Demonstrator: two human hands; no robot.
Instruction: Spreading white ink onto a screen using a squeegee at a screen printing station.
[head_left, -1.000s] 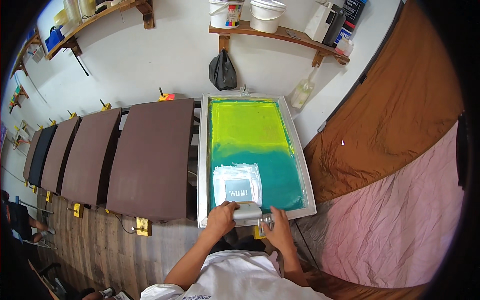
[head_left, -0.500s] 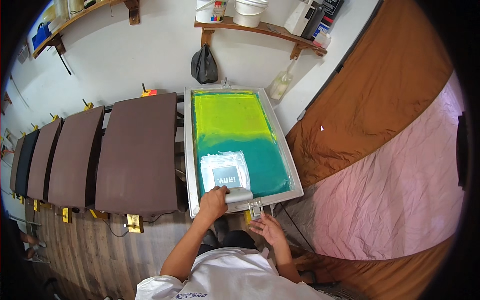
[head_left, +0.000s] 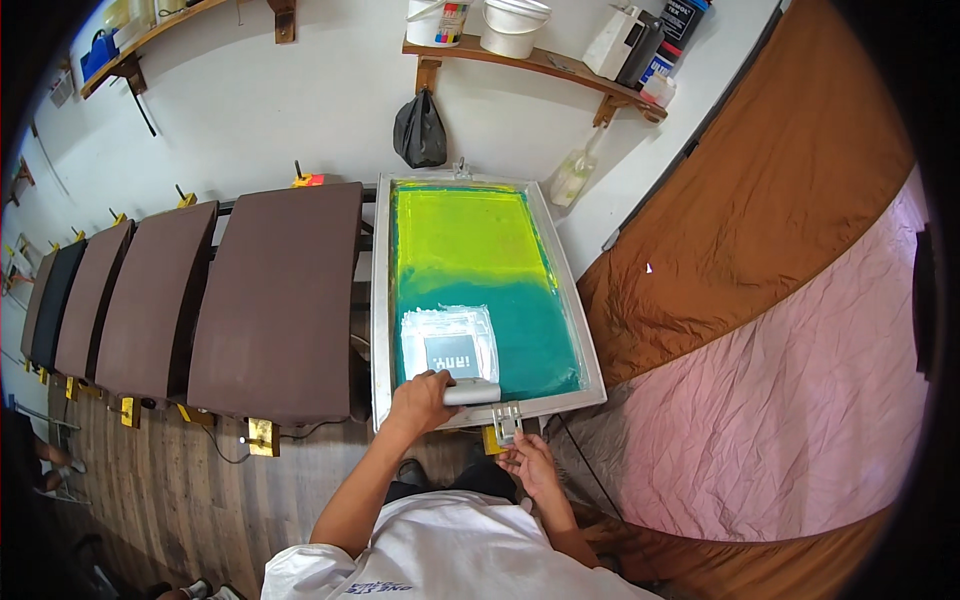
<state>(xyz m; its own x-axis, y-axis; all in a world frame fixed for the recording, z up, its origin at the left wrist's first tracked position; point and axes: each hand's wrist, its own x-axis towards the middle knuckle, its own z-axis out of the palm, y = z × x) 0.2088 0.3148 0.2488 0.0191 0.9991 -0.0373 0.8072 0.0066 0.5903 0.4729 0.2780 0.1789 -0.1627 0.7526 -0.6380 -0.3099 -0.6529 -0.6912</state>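
A printing screen (head_left: 586, 330) in a pale metal frame lies in front of me. Its mesh is yellow-green at the far part and teal nearer, with white ink round a small dark lettered panel (head_left: 449, 357) at the near left. My left hand (head_left: 418, 402) is closed round one end of a pale grey squeegee (head_left: 474, 392), which lies along the near side of the frame. My right hand (head_left: 532, 464) is at the middle of the near edge, thumb and fingertips closed on the lower end of a metal clamp (head_left: 507, 422). The exact finger contact is partly hidden.
Several brown padded platens (head_left: 280, 300) stand in a row to the left, with yellow brackets (head_left: 263, 437) at their ends. A wooden shelf (head_left: 530, 65) with buckets runs above the frame. Brown and pink sheeting (head_left: 740, 390) hangs on the right.
My right hand has moved up to the metal clamp, and its spread fingers have closed on it. The left hand stays on the squeegee. The whole view has shifted slightly.
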